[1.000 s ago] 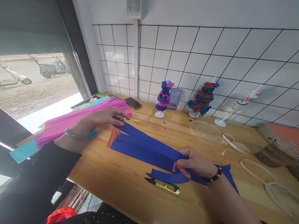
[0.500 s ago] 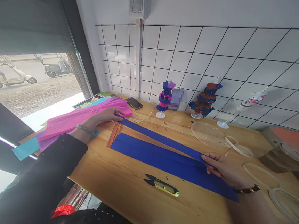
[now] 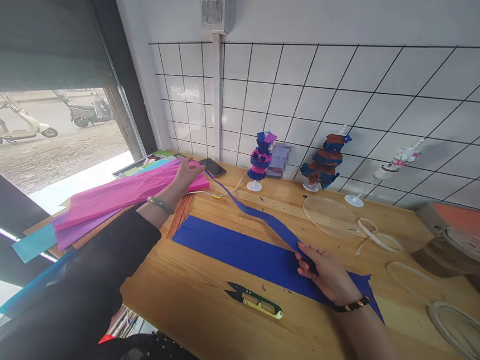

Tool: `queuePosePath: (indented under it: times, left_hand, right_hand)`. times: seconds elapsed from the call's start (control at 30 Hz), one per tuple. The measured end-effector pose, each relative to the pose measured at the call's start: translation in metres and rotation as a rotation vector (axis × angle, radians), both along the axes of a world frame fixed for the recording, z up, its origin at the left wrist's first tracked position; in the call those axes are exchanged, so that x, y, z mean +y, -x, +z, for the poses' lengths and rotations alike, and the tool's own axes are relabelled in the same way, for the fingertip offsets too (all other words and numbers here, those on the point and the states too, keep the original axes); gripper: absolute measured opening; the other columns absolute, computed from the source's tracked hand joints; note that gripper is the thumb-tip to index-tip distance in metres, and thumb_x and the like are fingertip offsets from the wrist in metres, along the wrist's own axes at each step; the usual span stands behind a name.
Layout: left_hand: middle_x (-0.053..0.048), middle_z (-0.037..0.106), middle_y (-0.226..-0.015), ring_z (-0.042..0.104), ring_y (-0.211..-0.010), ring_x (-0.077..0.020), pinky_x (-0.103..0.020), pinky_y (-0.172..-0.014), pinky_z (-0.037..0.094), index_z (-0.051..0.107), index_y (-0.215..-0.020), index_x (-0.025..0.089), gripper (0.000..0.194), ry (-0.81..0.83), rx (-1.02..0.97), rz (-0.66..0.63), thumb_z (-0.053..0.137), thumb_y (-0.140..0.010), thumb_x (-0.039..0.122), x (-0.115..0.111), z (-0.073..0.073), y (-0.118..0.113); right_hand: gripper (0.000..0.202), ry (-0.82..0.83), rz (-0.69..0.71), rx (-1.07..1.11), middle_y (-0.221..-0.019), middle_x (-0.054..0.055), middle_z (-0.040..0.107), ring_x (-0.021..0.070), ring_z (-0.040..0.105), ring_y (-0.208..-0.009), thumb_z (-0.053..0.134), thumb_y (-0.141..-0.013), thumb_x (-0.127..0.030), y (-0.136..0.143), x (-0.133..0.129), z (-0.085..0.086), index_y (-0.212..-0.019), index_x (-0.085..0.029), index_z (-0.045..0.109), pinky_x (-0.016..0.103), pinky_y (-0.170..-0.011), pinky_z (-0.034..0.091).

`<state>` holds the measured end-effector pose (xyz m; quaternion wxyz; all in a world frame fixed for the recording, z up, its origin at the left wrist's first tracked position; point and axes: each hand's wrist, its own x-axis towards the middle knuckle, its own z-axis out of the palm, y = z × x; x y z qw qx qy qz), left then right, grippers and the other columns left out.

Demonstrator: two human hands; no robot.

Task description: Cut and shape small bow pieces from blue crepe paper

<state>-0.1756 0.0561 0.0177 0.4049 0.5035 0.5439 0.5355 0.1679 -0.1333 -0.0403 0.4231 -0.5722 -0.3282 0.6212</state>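
Note:
A narrow blue crepe paper strip (image 3: pixel 258 212) runs slack between my two hands. My left hand (image 3: pixel 187 174) pinches its far end, above the stack of pink and purple crepe paper (image 3: pixel 125 192). Around the strip's near part close the fingers of my right hand (image 3: pixel 320 268), over a wide blue paper sheet (image 3: pixel 234 250) lying flat on the table. The right hand and forearm cover part of that sheet. Yellow-handled thread snips (image 3: pixel 254 302) lie in front of the sheet. A piece of brown crepe paper (image 3: pixel 179 216) shows by the sheet's left end.
Along the tiled wall stand a blue and pink paper tree (image 3: pixel 261 158), a brown and blue one (image 3: pixel 325 162) and a white one (image 3: pixel 396 165). A phone (image 3: pixel 214 168) lies behind the stack. A clear disc (image 3: pixel 329 215) and rolls of white tape (image 3: pixel 454 325) are at right.
My left hand has moved up and away with its end of the strip. My right hand has shifted left, and the strip has gone from straight to slack and curved.

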Motion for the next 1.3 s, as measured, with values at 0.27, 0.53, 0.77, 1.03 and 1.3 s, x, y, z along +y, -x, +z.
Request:
queuePosePath:
  times: [0.27,0.53,0.77,1.03,1.3]
  left_hand:
    - [-0.007,0.064,-0.069,0.061,-0.057,-0.0151,-0.026,-0.054,0.046,0.056,-0.082,0.013,0.045,0.413,-0.075,-0.693,0.051,-0.076,0.057,-0.114,-0.049,-0.088]
    - [-0.011,0.067,-0.086,0.064,-0.081,-0.019,-0.039,-0.086,0.045,0.059,-0.094,0.013,0.042,0.799,-0.574,-0.913,0.056,-0.077,0.05,-0.131,-0.058,-0.124]
    - [-0.017,0.065,-0.095,0.064,-0.086,-0.0228,-0.042,-0.086,0.045,0.054,-0.102,0.009,0.028,0.789,-0.741,-0.86,0.047,-0.081,0.027,-0.105,-0.065,-0.128]
    - [-0.018,0.064,-0.103,0.063,-0.096,-0.0276,-0.045,-0.088,0.042,0.045,-0.119,0.014,0.039,0.634,-0.847,-0.886,0.043,-0.085,0.032,-0.093,-0.069,-0.121]
    - [-0.016,0.066,-0.095,0.065,-0.09,-0.0273,-0.046,-0.085,0.043,0.036,-0.122,0.017,0.039,0.679,-0.863,-0.858,0.041,-0.087,0.034,-0.091,-0.079,-0.12]
  right_hand:
    - [0.027,-0.047,0.055,0.077,-0.053,-0.003,0.053,0.006,0.048,-0.047,0.068,-0.071,-0.041,0.035,-0.009,0.001,-0.065,-0.016,0.059,0.021,-0.054,0.051]
    - [0.028,-0.482,0.292,-0.553,-0.063,0.003,0.063,0.014,0.056,-0.056,0.054,-0.081,-0.042,0.046,-0.016,-0.003,-0.083,-0.017,0.066,0.027,-0.058,0.048]
    - [0.027,-1.105,0.318,-1.313,-0.089,0.008,0.066,0.0157,0.063,-0.073,0.041,-0.088,-0.015,0.04,-0.017,-0.01,-0.098,-0.019,0.065,0.026,-0.063,0.051]
    - [0.031,-1.238,0.264,-1.284,-0.096,0.009,0.066,0.0181,0.063,-0.089,0.042,-0.081,-0.008,0.039,-0.02,-0.013,-0.096,-0.02,0.066,0.031,-0.075,0.054]
    - [0.03,-1.252,0.412,-1.215,-0.105,0.011,0.064,0.0183,0.06,-0.097,0.044,-0.085,-0.011,0.046,-0.02,-0.013,-0.106,-0.02,0.063,0.034,-0.082,0.052]
